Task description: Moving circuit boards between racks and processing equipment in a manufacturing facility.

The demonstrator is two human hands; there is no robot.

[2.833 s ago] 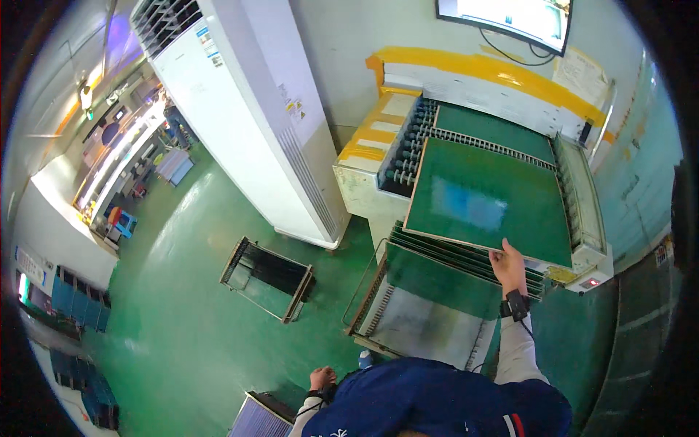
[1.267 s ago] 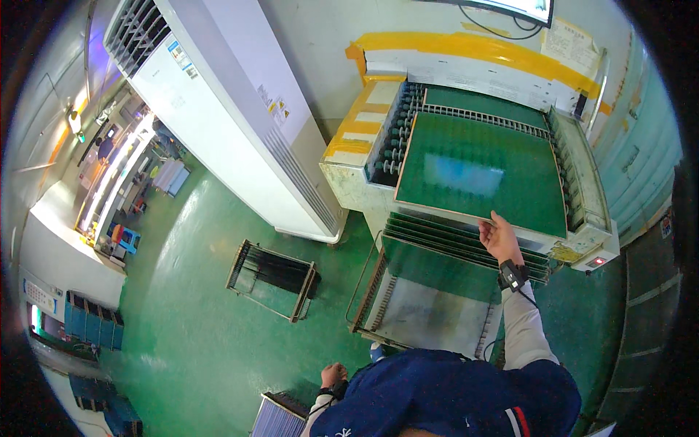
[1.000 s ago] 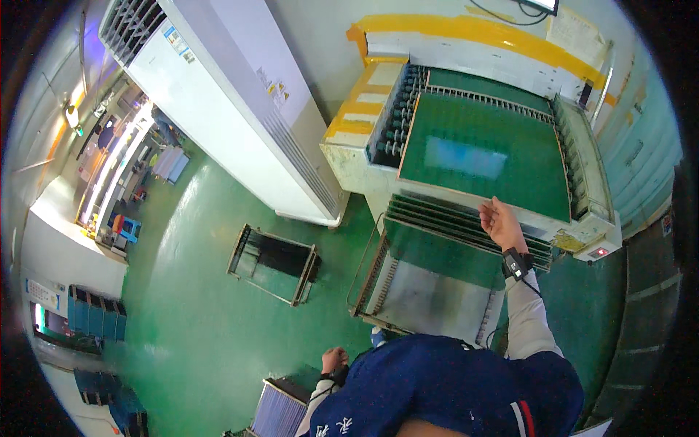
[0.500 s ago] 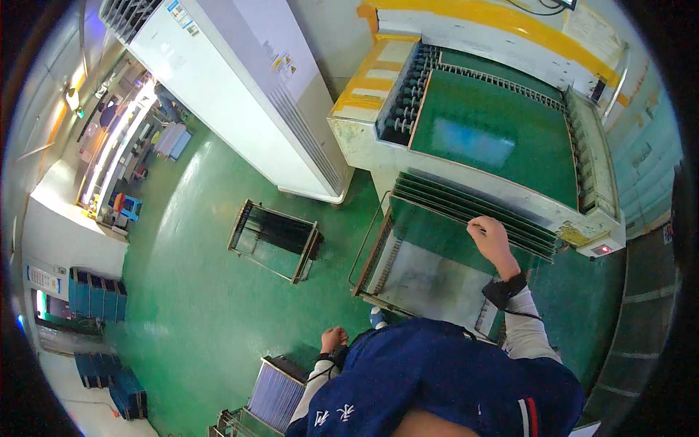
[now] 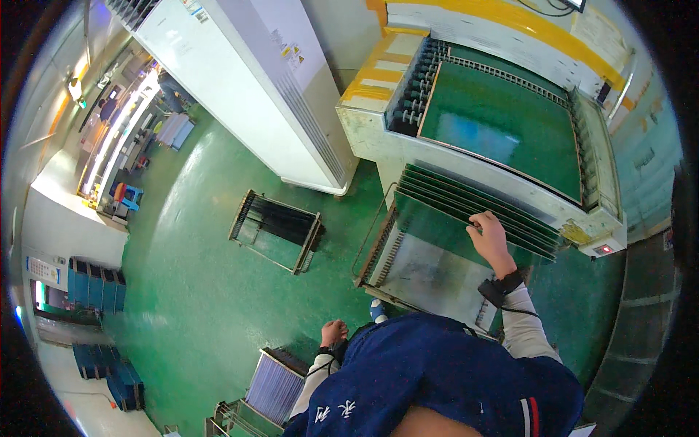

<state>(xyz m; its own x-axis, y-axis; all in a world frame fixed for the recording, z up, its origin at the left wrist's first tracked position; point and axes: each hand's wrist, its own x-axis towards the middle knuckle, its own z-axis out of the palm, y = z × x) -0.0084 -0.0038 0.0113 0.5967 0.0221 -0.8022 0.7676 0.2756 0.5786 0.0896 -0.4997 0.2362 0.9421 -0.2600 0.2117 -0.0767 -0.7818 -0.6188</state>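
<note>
Several thin green panels stand on edge, side by side, in a metal rack with toothed side rails. At the top edge of the nearest panel, my right hand is closed, its thumb and fingers pinched on that edge. Part of the grip is hidden behind the fingers. My left hand hangs lower down by my body, curled into a fist, and nothing shows in it. Beyond the rack, a large green panel lies flat on the rollers of a machine.
A smaller rack with dark slats stands on the green floor, left of the panel rack. Near my left arm is another rack with pale striped sheets. A tall white cabinet unit rises beside the machine. Blue bins line the left wall.
The view has shifted slightly, so the machine and floor racks sit a little differently in it. My right hand stays at the panel's top edge, and my left stays low and closed.
</note>
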